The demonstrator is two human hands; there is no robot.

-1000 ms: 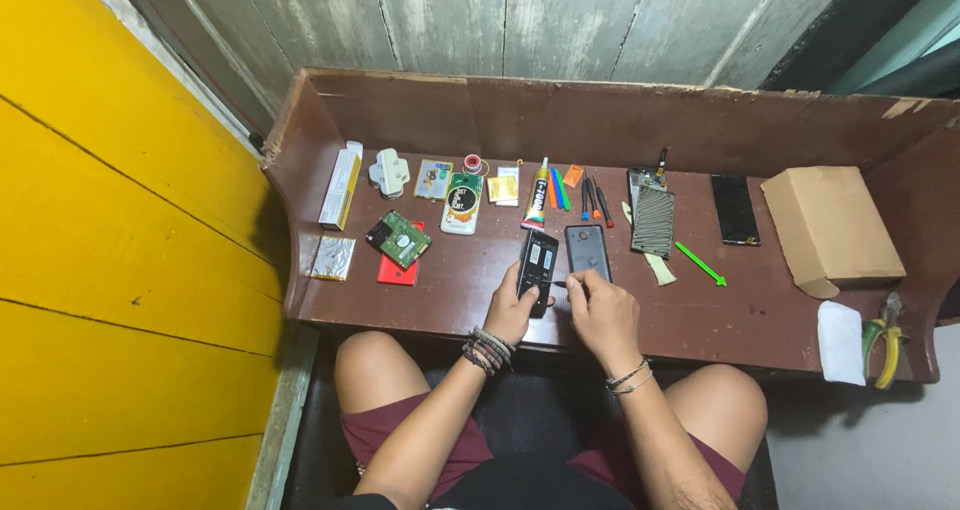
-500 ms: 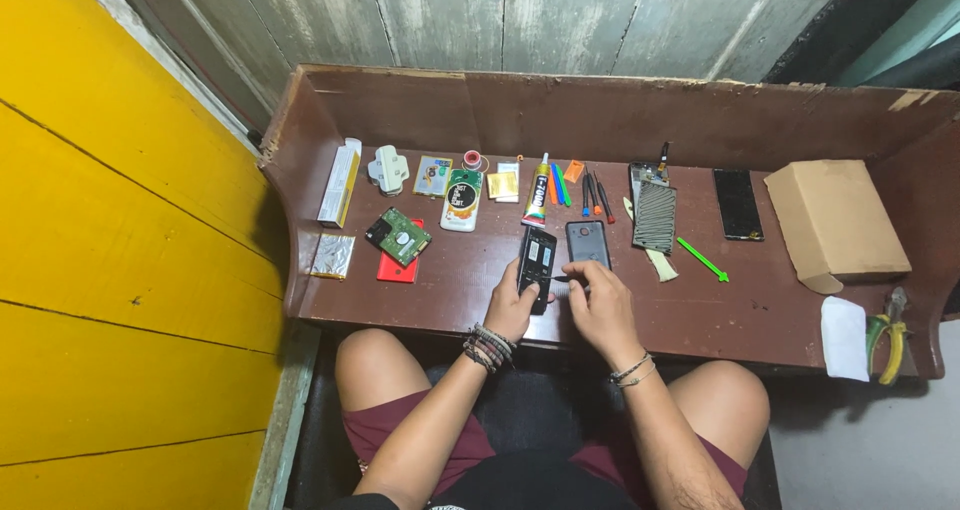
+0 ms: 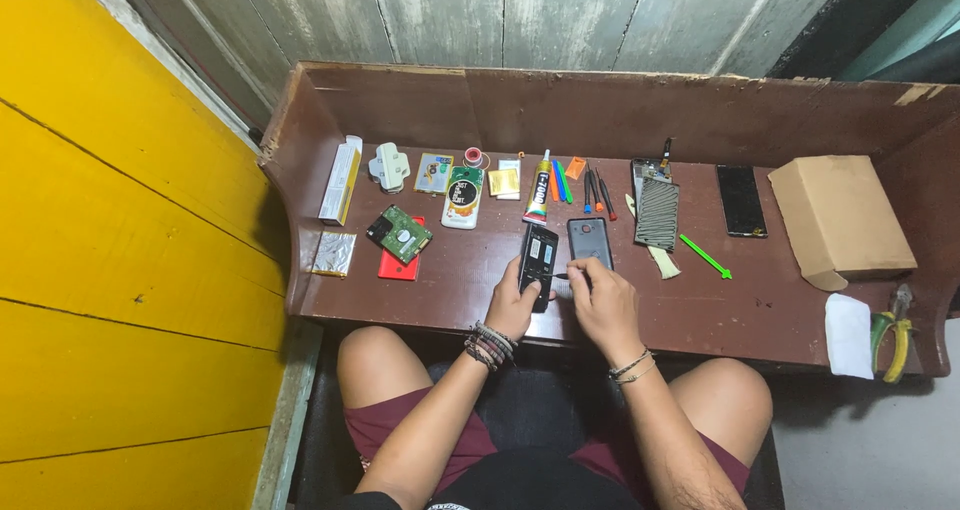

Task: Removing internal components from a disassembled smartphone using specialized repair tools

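My left hand (image 3: 515, 308) grips the lower end of an opened black phone (image 3: 538, 254) that lies on the brown wooden bench (image 3: 700, 305). My right hand (image 3: 598, 300) is closed on a thin dark tool (image 3: 562, 276) whose tip points left at the phone. Just above that hand lies the dark back cover (image 3: 590, 240) of a phone, flat on the bench. Beaded bracelets circle both wrists.
Along the back lie a glue tube (image 3: 539, 187), several small screwdrivers (image 3: 598, 188), a grey pad (image 3: 657, 213), a black phone (image 3: 742, 201), a green stick (image 3: 706, 256) and a cardboard box (image 3: 837, 217). A circuit board (image 3: 399, 233) lies left; pliers (image 3: 893, 330) and white cloth (image 3: 848, 334) right.
My right hand has shifted slightly left and down toward the opened phone with the tool. My left hand stays on the phone.
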